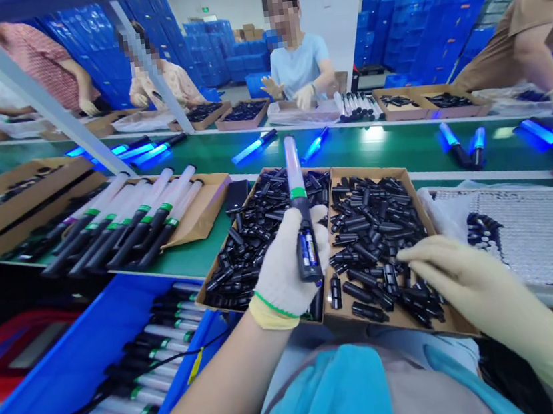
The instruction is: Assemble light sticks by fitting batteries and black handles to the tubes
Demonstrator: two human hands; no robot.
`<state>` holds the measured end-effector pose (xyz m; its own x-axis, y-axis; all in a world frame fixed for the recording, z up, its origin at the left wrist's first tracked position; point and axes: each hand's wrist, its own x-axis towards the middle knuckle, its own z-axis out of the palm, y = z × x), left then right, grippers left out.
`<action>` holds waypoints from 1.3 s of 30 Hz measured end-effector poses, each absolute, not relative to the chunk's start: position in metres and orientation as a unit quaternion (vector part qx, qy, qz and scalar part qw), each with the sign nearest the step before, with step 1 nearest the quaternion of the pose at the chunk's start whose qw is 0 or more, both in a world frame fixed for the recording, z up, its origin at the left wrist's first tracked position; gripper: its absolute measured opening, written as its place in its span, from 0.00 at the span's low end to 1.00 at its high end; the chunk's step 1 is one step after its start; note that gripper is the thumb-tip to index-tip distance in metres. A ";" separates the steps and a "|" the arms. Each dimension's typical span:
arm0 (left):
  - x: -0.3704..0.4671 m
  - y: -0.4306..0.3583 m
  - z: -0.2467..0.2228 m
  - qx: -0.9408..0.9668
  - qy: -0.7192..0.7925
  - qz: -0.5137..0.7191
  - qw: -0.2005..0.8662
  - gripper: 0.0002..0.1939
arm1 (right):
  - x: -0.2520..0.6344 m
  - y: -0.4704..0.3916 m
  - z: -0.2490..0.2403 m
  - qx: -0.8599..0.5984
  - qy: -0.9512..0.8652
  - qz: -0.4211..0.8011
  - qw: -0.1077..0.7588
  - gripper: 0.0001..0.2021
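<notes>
Wrapped round the black handle of a light stick [295,171] is my left hand [288,266], in a white knit glove. The stick points up and away, with a clear tube, a green ring and blue batteries showing in its open handle. Beneath it lies a cardboard box of black parts [242,258]. My right hand [440,267], in a pale rubber glove, reaches over the right-hand cardboard box of black parts [379,221]. Its fingertips are at the black pieces; whether they pinch one is too unclear to tell.
Several light sticks [131,218] lie on the left. Below them is a blue bin [73,359] of more sticks. A tray of batteries [542,235] sits at the right. Lit blue sticks rest on the green belt [381,154]; people in gloves work beyond it.
</notes>
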<state>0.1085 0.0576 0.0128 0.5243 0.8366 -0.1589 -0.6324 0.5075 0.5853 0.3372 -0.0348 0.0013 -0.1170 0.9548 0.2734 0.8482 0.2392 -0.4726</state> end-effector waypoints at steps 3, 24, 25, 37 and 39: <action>0.100 0.060 0.011 0.238 0.222 0.427 0.843 0.22 | 0.319 -0.020 -0.018 -0.558 -0.813 0.146 0.082 0.12; 0.083 0.049 -0.003 0.142 0.195 0.367 0.898 0.24 | 0.262 0.019 -0.057 -0.420 -0.905 0.062 0.025 0.08; 0.083 0.049 -0.004 0.132 0.199 0.366 0.899 0.23 | 0.266 0.019 -0.056 -0.429 -0.900 0.065 0.034 0.09; 0.088 0.048 -0.010 0.234 0.244 0.379 0.861 0.23 | 0.296 0.018 -0.025 -0.553 -0.697 0.426 0.163 0.20; 0.088 0.047 -0.008 0.224 0.242 0.374 0.867 0.24 | 0.296 0.018 -0.024 -0.540 -0.670 0.484 0.155 0.20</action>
<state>0.0882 0.0470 -0.0080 0.6032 0.7565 -0.2528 -0.5398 0.6205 0.5689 0.2959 0.0179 -0.0238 -0.3679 0.8746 -0.3159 0.5750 -0.0531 -0.8165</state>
